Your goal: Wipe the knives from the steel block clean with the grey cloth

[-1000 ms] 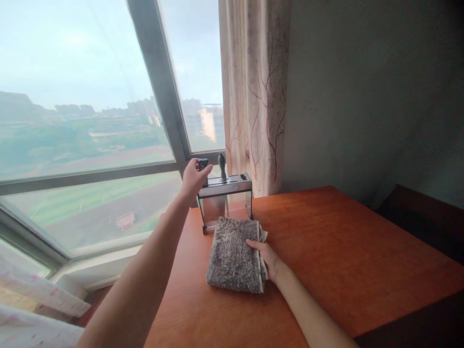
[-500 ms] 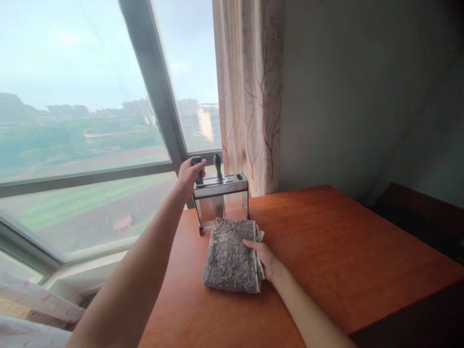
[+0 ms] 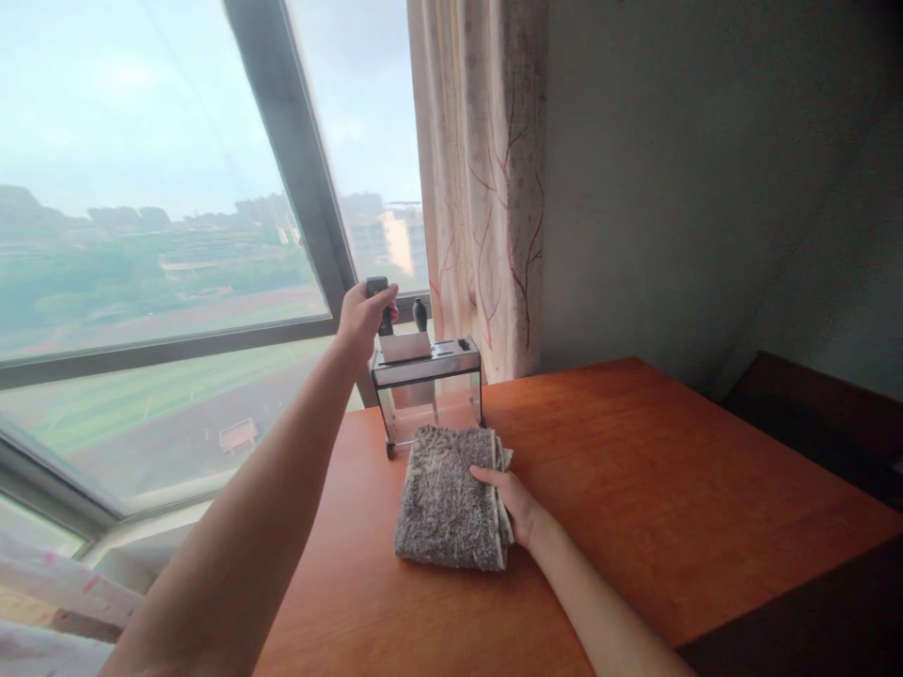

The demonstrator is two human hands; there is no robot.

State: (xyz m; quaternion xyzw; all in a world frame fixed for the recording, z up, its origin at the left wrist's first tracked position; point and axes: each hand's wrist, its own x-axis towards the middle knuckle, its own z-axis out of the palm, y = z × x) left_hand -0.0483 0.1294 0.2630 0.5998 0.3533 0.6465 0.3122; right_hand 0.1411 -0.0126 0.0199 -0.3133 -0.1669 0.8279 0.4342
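My left hand [image 3: 363, 315] is wrapped round the black handle of a cleaver [image 3: 405, 346], whose broad blade stands partly out of a slot. The clear-sided knife block [image 3: 458, 357] with a metal top holds the rest of that blade. Beside it, a second black handle [image 3: 420, 314] sticks up from the same block. In front, my right hand [image 3: 508, 494] grips the right edge of a folded grey towel [image 3: 451, 503], thumb on top and the other fingers hidden beneath or behind it.
The block stands near the far left edge of the brown wooden table [image 3: 635, 470]. Behind it are a window frame [image 3: 282, 113] and a patterned curtain [image 3: 486, 188]. A grey wall [image 3: 670, 188] rises beyond the table.
My left hand has moved up with the cleaver, so more of its blade shows above the block. My right hand and the towel have barely moved.
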